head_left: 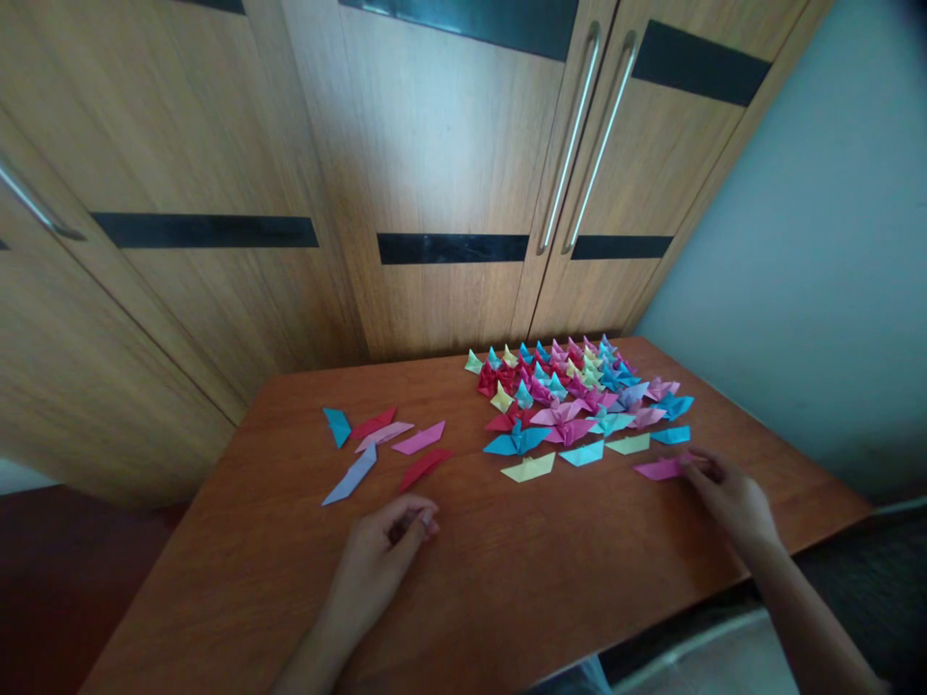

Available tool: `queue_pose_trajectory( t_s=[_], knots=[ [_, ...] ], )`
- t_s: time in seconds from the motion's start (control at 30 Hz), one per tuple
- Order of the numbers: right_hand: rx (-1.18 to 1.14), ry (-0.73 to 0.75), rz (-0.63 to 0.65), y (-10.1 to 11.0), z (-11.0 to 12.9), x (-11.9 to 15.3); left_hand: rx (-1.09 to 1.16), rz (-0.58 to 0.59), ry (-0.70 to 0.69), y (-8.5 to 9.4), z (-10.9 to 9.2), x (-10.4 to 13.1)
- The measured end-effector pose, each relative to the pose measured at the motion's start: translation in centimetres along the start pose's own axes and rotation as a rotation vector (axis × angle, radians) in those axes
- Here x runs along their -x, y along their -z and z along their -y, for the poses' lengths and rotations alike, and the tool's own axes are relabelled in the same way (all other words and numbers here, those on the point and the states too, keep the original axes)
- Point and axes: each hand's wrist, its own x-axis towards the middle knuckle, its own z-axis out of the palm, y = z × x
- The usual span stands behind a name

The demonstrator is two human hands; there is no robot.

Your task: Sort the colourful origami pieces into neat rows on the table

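My right hand has its fingers closed on the right end of a magenta folded paper piece, a flat slanted shape low over or on the table. In front of a loose group of folded pieces, my left hand rests with its fingers curled in and the thumb close to them; nothing shows in it. The nearest piece to it is a red one. Beside that lie a lavender piece, a pink piece and a blue piece.
Many colourful origami cranes stand in rows at the back right of the brown table. A short row before them has a yellow piece and a light blue piece. Wooden cupboard doors rise behind; a pale wall stands right.
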Motion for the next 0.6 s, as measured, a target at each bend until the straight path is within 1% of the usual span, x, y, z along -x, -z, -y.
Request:
queue_pose_trajectory(
  t_s=[0.03,0.1,0.17,0.2,0.27,0.33,0.43,0.6],
  knots=[
    [0.046,-0.007,0.010,-0.1,-0.4,0.0,0.003,0.004,-0.003,0.0,0.1,0.0],
    [0.106,0.002,-0.034,-0.2,-0.8,0.7,0.000,0.004,-0.007,0.1,0.2,0.0],
    [0.159,0.098,-0.086,-0.4,-0.6,1.9,-0.008,-0.003,-0.008,0.1,0.2,0.0],
    [0.182,0.163,-0.087,-0.5,-0.4,2.6,-0.011,-0.006,-0.007,0.2,0.2,0.1],
    [0.222,0.287,-0.044,-0.8,0.0,4.0,-0.010,-0.008,0.001,0.2,0.0,0.1],
    [0.284,0.340,0.009,-1.0,0.4,5.0,-0.007,0.003,0.007,0.1,-0.2,0.1],
    [0.393,0.305,0.061,-1.1,0.9,5.3,-0.016,0.015,0.009,0.0,-0.5,0.1],
    [0.469,0.231,0.093,-1.0,1.0,4.2,-0.018,0.014,0.001,-0.1,-0.3,0.0]
  ],
)
